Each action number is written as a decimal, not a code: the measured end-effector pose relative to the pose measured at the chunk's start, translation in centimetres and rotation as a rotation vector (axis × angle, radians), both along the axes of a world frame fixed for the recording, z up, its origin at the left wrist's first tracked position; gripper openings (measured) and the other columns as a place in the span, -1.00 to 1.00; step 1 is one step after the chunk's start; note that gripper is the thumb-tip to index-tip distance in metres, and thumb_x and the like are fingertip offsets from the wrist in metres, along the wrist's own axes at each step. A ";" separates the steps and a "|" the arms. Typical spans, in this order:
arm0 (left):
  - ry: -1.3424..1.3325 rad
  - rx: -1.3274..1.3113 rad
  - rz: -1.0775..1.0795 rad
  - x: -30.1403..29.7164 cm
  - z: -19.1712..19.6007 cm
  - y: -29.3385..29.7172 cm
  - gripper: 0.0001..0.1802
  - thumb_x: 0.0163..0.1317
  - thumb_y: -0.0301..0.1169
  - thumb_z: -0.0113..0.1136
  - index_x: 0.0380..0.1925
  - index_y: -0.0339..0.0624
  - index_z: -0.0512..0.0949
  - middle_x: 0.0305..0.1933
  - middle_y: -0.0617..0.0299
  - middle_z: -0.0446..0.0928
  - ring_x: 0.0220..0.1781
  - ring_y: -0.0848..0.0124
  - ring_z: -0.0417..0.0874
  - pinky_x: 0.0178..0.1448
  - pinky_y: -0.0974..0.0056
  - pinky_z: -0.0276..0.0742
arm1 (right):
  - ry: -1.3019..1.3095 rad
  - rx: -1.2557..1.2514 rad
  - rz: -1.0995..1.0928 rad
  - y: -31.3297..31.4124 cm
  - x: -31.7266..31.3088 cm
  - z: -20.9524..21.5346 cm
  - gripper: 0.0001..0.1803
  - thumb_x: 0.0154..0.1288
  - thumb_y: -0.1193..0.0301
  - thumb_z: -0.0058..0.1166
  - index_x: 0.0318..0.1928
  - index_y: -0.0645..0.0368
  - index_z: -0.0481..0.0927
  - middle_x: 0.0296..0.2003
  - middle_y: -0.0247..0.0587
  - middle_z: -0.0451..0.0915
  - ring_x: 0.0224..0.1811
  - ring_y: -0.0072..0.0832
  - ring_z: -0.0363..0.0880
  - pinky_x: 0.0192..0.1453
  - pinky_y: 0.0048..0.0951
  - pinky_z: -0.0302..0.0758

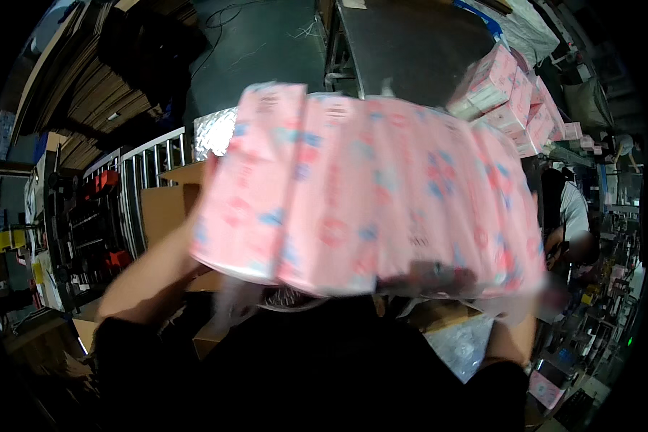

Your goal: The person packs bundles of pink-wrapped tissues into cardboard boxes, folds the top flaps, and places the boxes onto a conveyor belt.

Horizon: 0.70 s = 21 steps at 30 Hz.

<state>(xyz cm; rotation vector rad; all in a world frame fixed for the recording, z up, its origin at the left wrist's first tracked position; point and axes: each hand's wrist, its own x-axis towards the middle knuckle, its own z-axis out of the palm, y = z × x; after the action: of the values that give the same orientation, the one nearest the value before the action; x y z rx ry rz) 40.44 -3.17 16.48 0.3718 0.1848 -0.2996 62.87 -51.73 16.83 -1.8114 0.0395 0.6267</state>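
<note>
Big pink plastic-wrapped multipack of tissue packs (367, 201) fills the view, both hands clamped on its ends: left hand (194, 216) pressed flat, right hand (515, 317) mostly hidden underneath. Open brown cardboard box (167, 209) sits behind.

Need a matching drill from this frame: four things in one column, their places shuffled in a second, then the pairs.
Things:
1. pink packs
2. stacked pink packs
3. metal table
4. cardboard box

Places:
A. top middle, behind the held bundle
B. upper right, piled at the table's right edge
C. centre, held up between the left hand and the right hand, which are mostly hidden
D. left of centre, behind the left forearm

Pairs: 1-C, 2-B, 3-A, 4-D
</note>
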 end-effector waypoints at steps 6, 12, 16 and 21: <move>0.248 0.671 -0.132 -14.4 -1.0 11.7 -0.05 0.23 0.30 -0.23 0.46 -0.09 0.01 0.27 0.03 0.39 0.16 0.25 0.46 0.08 0.15 0.38 | 0.293 0.031 0.424 18.5 -3.1 -1.0 -0.32 0.39 0.04 0.01 0.35 0.19 0.28 -0.06 -0.05 0.66 -0.05 -0.31 0.66 0.02 -0.33 0.56; 0.394 1.116 -0.367 -17.0 -9.2 19.0 -0.13 0.32 0.05 0.01 0.47 -0.11 -0.07 0.12 0.06 0.53 -0.10 0.40 0.63 -0.32 0.35 0.58 | 0.454 -0.008 0.425 27.6 -8.5 -9.3 -0.35 0.41 0.04 -0.02 0.33 0.21 0.32 -0.05 -0.07 0.66 -0.06 -0.35 0.66 0.02 -0.34 0.56; 0.286 1.175 -0.293 -16.3 -12.6 15.5 -0.01 0.24 0.14 0.10 0.47 -0.16 -0.07 0.24 -0.10 0.46 0.09 0.22 0.61 -0.01 0.22 0.59 | 0.469 -0.158 0.402 23.3 -6.2 -10.4 -0.46 0.36 0.07 0.05 0.10 0.28 0.56 -0.07 -0.10 0.66 -0.09 -0.43 0.65 0.00 -0.34 0.56; 0.219 1.805 -0.643 -15.2 -10.0 13.1 0.05 0.08 0.32 0.15 0.39 -0.19 0.19 0.33 -0.22 0.32 0.33 -0.04 0.40 0.42 0.09 0.26 | 0.406 -0.234 0.380 22.8 -10.5 -11.4 -0.42 0.29 0.06 0.15 0.09 0.31 0.56 -0.08 -0.06 0.65 -0.09 -0.36 0.65 0.03 -0.33 0.54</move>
<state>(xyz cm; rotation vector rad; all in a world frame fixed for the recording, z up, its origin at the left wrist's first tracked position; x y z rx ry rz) 25.21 9.92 6.52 2.2159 0.5310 -0.7632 52.42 -28.97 5.42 -1.9025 0.0426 1.3007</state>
